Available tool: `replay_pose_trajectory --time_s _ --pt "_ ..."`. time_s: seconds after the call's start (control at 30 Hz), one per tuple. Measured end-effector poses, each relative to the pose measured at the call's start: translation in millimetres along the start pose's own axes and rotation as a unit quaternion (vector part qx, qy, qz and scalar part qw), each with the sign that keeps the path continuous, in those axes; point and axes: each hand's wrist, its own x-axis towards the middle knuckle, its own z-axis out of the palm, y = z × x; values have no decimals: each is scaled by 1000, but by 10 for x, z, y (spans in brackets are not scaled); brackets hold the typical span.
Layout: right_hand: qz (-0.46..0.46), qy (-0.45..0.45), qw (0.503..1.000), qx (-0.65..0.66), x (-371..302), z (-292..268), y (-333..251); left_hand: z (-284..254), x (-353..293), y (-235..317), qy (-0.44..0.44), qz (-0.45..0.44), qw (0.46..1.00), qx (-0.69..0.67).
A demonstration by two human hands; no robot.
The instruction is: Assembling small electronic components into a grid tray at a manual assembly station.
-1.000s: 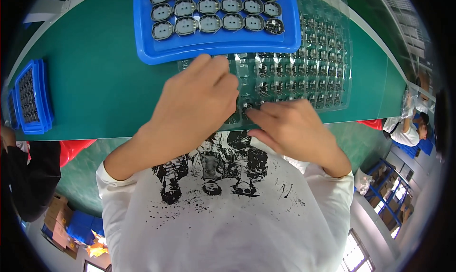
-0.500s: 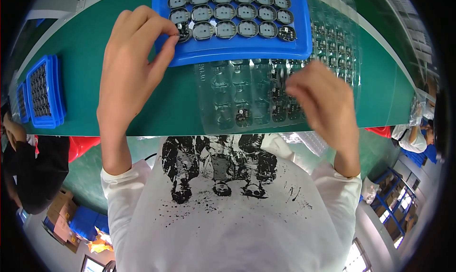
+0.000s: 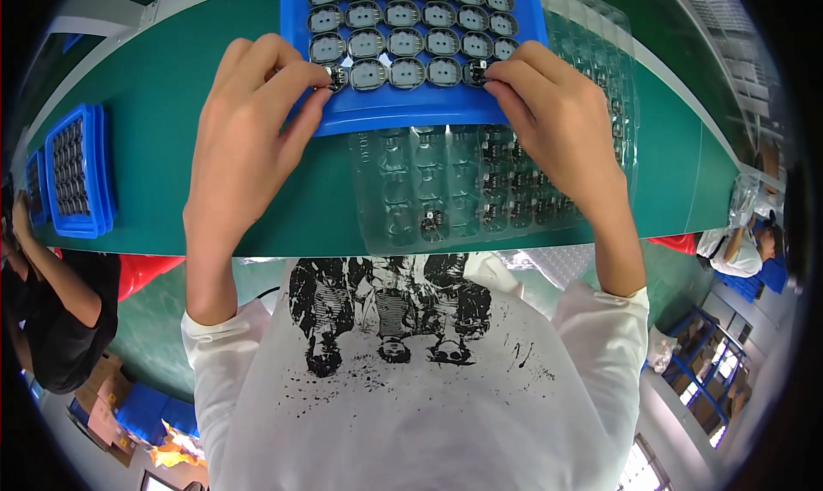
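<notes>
A blue tray (image 3: 411, 112) holds rows of oval grey housings (image 3: 406, 73). At its near left corner, my left hand (image 3: 253, 127) pinches a small dark circuit board (image 3: 338, 77) sitting in a housing. Thumb and forefinger of my right hand (image 3: 561, 118) close on the edge of another dark circuit board (image 3: 476, 72), at a near-row housing toward the right. My right fingers hide the near right corner housing. Under the tray's near edge lies a clear plastic blister tray (image 3: 396, 195), with several similar boards in its pockets.
More clear blister trays (image 3: 591, 37) with boards extend to the right of the blue tray. Stacked blue trays (image 3: 105, 170) of dark parts stand on the green table (image 3: 146, 122) at far left. Other people sit at both sides, one in a black sleeve (image 3: 81, 320) at the left.
My right hand has moved from above the clear blister tray up to the blue tray's near row, where a board now shows at its fingertips. My left hand stays at the corner housing.
</notes>
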Motion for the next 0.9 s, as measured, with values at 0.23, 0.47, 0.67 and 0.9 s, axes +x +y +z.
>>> replay_pose_trajectory --time_s 0.23,0.47,0.67,0.9 --pt "-4 -4 1000 12 33 15 -16 33 -14 -16 11 1 1000 -13" --pt "-13 -5 1000 16 15 57 31 32 6 -2 18 20 1000 5" --pt "-22 -6 1000 9 11 55 50 46 25 43 21 41 997 57" --pt "-30 0 1000 0 7 55 65 -2 122 22 -42 96 989 107"
